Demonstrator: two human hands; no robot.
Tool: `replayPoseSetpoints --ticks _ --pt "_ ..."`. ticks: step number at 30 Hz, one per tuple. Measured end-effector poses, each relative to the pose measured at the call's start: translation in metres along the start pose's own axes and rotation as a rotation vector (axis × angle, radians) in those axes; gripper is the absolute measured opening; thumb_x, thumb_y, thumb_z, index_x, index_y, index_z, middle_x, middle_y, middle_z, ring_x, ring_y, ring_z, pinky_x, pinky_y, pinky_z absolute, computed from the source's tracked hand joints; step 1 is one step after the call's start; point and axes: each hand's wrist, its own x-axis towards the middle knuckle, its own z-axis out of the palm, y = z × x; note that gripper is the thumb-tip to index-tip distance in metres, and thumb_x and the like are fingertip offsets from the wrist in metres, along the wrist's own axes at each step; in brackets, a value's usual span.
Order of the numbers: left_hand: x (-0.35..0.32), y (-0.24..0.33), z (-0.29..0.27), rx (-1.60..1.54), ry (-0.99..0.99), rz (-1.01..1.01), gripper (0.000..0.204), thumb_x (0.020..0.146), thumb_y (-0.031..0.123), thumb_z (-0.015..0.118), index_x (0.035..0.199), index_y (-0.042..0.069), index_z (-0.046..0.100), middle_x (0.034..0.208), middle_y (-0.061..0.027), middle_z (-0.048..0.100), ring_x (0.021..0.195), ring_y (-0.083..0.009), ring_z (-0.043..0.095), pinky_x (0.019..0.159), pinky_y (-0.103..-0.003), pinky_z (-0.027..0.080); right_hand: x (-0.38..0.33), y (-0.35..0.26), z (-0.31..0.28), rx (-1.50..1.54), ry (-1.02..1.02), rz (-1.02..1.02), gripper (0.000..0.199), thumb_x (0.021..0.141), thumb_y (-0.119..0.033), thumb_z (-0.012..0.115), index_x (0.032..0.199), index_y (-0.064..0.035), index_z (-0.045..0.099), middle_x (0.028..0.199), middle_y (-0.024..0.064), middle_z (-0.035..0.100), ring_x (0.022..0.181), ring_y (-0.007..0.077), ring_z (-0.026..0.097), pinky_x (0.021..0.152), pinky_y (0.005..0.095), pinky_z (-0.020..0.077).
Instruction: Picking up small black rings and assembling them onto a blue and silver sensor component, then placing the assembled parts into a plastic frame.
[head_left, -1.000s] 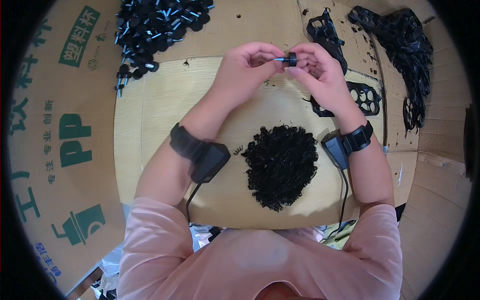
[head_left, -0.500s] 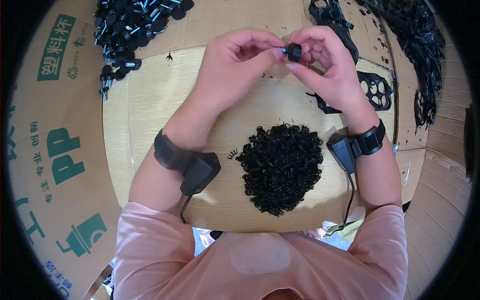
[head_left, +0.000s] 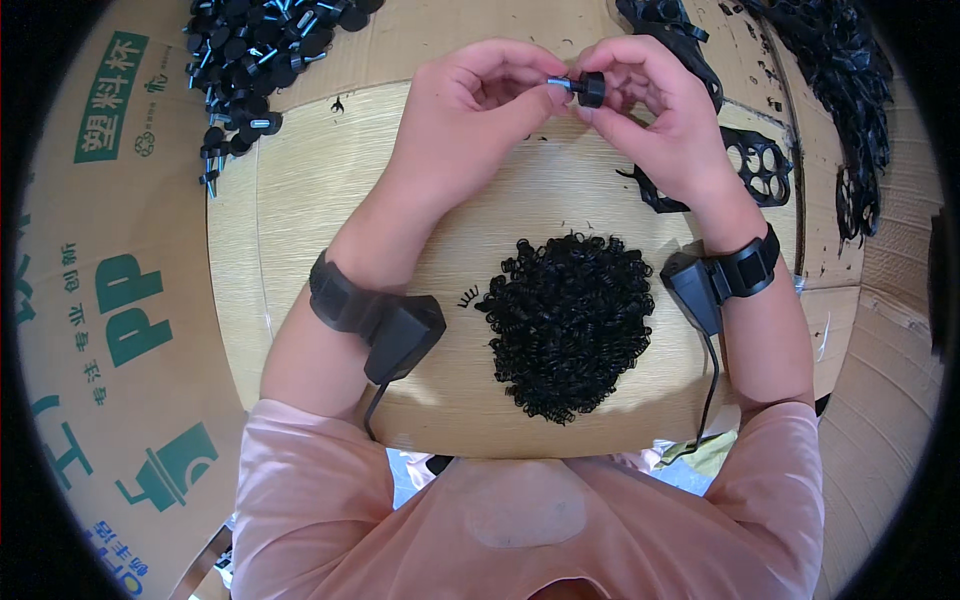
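Near the far side of the board, both hands meet at one black-headed screw (head_left: 591, 90). Its bright metal shank points left, pinched between the thumb and fingers of my left hand (head_left: 470, 115). My right hand (head_left: 665, 115) has its thumb and fingers closed around the round black head. Its other fingers curl behind and are partly hidden. Below the hands lies a heap of small black plastic rings (head_left: 570, 325). A small comb-like black scrap (head_left: 469, 297) rests just left of that heap.
A pile of similar black-headed screws (head_left: 255, 60) sits at the far left. Black trimmed sheets with round holes (head_left: 760, 168) lie beyond my right wrist, and more black scrap (head_left: 850, 90) is heaped at far right. Cardboard walls (head_left: 110, 300) flank the wooden board (head_left: 330, 180).
The screw sits slightly farther away, with more of its shank showing at my left fingertips. Both hands have shifted a little, and the whole view has moved slightly.
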Motion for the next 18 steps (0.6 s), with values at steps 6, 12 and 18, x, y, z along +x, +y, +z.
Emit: replayPoseSetpoints --ticks 6,12,18 --pt "-0.0005 -0.0004 0.0005 -0.008 -0.002 0.01 0.018 0.085 0.002 0.067 0.103 0.0 0.066 0.093 -0.007 0.07 0.086 -0.0117 0.066 0.078 -0.023 0.052 0.0015 -0.0024 0.0022 0.022 0.012 -0.049 0.034 0.077 -0.005 0.073 0.109 -0.0082 0.061 0.08 0.0 0.06 0.069 0.0067 0.055 0.063 0.0216 0.0474" --pt "-0.0026 0.006 0.0019 0.016 0.009 0.007 0.019 0.085 0.001 0.067 0.104 0.001 0.066 0.094 -0.0061 0.069 0.088 -0.0111 0.065 0.078 -0.022 0.051 -0.0001 -0.0019 0.0016 0.015 -0.016 0.009 0.032 0.079 -0.01 0.074 0.109 -0.0072 0.063 0.079 -0.0007 0.06 0.068 0.0065 0.055 0.062 0.0215 0.0473" --pt "-0.0003 -0.0004 0.001 -0.012 0.035 0.015 0.021 0.085 0.002 0.067 0.106 0.0 0.064 0.093 -0.0067 0.069 0.086 -0.0116 0.065 0.077 -0.023 0.051 0.0013 -0.0022 0.0002 -0.054 -0.003 -0.034 0.032 0.077 -0.008 0.074 0.107 -0.0084 0.064 0.075 -0.0008 0.059 0.066 0.0066 0.055 0.062 0.0217 0.0475"
